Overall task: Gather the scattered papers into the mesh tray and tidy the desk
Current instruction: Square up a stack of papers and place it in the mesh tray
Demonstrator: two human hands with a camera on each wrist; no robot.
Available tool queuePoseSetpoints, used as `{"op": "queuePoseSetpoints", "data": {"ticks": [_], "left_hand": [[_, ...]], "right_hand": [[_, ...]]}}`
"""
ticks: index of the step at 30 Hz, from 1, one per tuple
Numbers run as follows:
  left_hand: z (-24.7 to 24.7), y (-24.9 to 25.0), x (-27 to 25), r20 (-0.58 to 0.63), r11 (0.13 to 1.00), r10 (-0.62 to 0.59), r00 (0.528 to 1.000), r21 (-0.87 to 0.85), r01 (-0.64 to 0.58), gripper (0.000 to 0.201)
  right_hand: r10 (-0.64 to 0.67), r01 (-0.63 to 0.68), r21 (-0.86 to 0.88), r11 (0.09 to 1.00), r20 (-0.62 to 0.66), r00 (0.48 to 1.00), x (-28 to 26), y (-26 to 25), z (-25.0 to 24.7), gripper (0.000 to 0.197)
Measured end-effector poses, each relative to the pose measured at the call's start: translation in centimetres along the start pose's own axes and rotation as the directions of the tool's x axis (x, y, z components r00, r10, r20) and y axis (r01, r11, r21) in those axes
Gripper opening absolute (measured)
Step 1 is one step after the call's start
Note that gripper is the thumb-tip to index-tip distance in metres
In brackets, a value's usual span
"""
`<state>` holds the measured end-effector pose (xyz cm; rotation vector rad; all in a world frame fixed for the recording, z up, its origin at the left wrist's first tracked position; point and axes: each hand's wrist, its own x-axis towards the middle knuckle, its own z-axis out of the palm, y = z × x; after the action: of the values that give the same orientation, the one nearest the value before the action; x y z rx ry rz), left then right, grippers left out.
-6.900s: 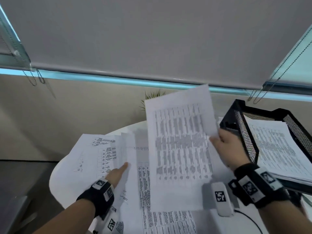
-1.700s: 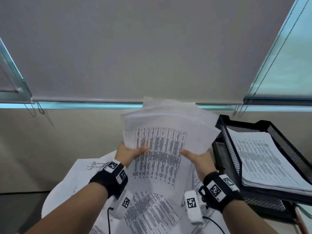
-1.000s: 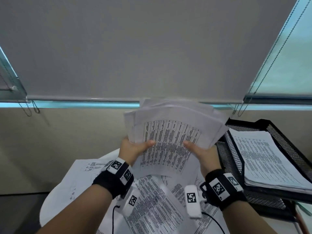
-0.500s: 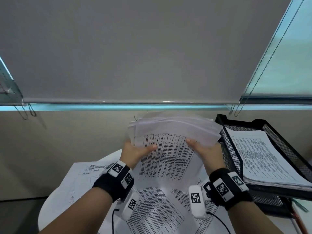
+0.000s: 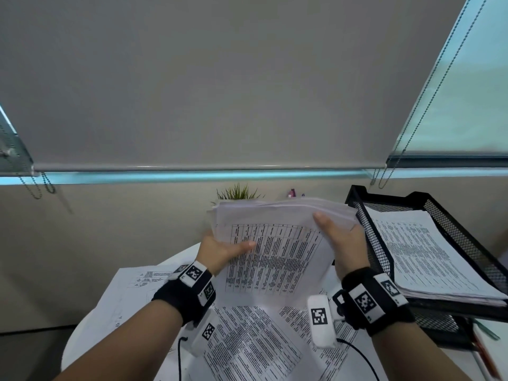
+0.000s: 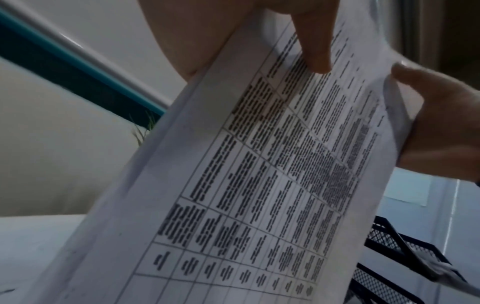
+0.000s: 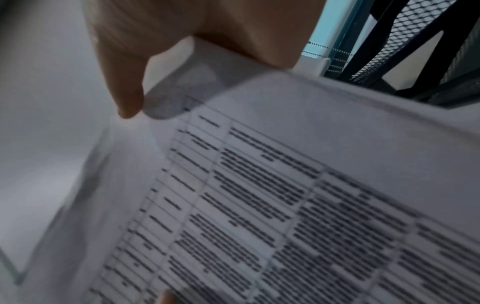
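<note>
Above desk — paper stack (image 5: 277, 259) between left hand (image 5: 220, 253) and right hand (image 5: 345, 243), both grips pinching edges

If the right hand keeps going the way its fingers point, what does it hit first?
Probably nothing solid: the right hand, gripping the paper stack, points up and away toward the wall, just left of the mesh tray. Depth is unclear.

Grey blind (image 5: 220, 78) hung lowered over window; bead chains (image 5: 41, 185) dangled at both sides. Green plant (image 5: 236, 192) stood behind desk. Small pink object (image 5: 292, 192) beside plant, too small to identify.
</note>
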<state>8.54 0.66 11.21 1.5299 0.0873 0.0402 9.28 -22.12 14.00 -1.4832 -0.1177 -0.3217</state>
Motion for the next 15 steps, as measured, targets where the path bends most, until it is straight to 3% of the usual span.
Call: {"op": "queuePoseSetpoints", "data": {"ticks": [3,4,6,8,15], "left_hand": [[0.4,-0.1,-0.1,0.033,0.999,0.010,0.999,0.032,-0.011,0.064],[0.4,-0.2,0.0,0.023,0.999,-0.001,1.000,0.032,0.000,0.064],[0.5,-0.4,0.1,0.021,1.000,-0.007,1.000,0.027,0.007,0.038],[0.4,-0.5,0.2,0.028,0.999,-0.014,0.999,0.032,0.013,0.026],[0.3,-0.7,0.1,0.040,1.000,-0.019,0.999,0.000,0.019,0.040]], "right_hand": [[-0.036,0.039,0.051,0.998,-0.065,0.997,0.3,-1.4,0.7,0.041],[-0.039,0.042,0.036,0.998,-0.079,0.996,0.4,-1.6,0.9,0.034],[-0.001,0.002,0.011,1.000,-0.153,0.988,0.7,-1.5,1.1,0.026],[0.032,-0.027,0.026,0.999,-0.210,0.977,0.9,-1.4,0.9,0.022],[0.031,-0.014,0.063,0.998,-0.277,0.960,1.2,-1.8,1.1,0.032]]}}
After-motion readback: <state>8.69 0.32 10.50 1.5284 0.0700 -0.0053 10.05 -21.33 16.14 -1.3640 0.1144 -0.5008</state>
